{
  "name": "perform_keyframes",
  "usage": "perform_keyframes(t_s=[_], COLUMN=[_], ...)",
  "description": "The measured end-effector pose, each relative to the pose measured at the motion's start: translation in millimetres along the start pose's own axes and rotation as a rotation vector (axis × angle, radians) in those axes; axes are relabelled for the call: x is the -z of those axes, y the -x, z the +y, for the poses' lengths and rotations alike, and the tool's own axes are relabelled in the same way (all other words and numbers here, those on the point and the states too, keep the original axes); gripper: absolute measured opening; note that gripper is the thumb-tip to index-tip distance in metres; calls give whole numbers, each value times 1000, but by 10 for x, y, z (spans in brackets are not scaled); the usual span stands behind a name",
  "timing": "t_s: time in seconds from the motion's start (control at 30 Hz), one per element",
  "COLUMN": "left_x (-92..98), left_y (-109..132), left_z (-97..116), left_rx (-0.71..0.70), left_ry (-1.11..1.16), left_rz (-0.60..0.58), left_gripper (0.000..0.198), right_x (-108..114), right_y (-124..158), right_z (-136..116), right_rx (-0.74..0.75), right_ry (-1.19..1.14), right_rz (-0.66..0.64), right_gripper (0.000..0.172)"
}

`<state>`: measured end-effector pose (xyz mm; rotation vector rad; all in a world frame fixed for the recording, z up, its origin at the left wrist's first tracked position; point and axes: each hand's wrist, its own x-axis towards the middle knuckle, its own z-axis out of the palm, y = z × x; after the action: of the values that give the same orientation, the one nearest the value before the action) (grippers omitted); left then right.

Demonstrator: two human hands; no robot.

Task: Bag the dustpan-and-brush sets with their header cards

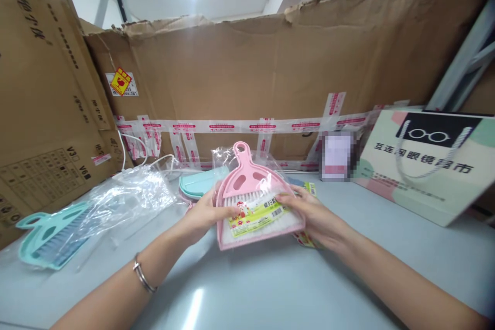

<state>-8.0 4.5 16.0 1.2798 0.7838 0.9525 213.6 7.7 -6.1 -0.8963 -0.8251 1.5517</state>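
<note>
Both hands hold up a pink dustpan and brush set point(247, 180) above the table, its handle pointing away from me. White bristles show across the pan, and a yellow-green label point(257, 216) lies over them. My left hand point(211, 211) grips the left edge, thumb on the front. On the right edge, my right hand point(305, 209) is closed with its fingers over the label's end. Clear plastic wrap point(224, 157) shows around the handle. Behind the set lies a mint-green dustpan point(203, 180), partly hidden by it.
At left on the grey table point(247, 294) lies another mint-green dustpan and brush set point(58, 237), beside crumpled clear plastic bags point(135, 201). Large cardboard boxes point(232, 72) wall the back and left. A pixelated upright object point(335, 154) and a paper bag point(421, 165) stand at right.
</note>
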Motion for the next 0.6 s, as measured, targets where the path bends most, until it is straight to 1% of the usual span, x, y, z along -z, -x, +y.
perform_keyframes(t_s=[0.07,0.1,0.13,0.2,0.27,0.33,0.37,0.4,0.47,0.6], left_x=[11,8,0,-22,-42,-46,-42,-34,-12,22], left_y=[-2,0,3,12,23,31,31,28,13,-45], left_z=[8,17,29,61,93,109,107,100,72,16], left_rx=[50,77,101,126,126,122,123,126,137,162], left_ry=[0,6,15,40,67,79,75,66,35,41], left_rz=[-52,-65,-67,-69,-111,-164,-167,-151,-67,120], left_gripper=[60,59,57,52,56,65,68,68,61,42], right_x=[-31,-49,-63,-75,-65,-47,-40,-36,-34,-37], right_y=[50,69,78,63,20,-21,-34,-39,-28,43], right_z=[-50,-61,-61,-41,-16,-5,-6,-12,-39,-136], right_rx=[-168,-210,-213,-180,-182,-211,-225,-237,-247,-234], right_ry=[41,49,46,30,21,24,29,31,13,-44], right_rz=[-149,-173,-150,-23,78,109,112,110,79,-81], right_gripper=[38,34,31,25,21,19,19,19,20,24])
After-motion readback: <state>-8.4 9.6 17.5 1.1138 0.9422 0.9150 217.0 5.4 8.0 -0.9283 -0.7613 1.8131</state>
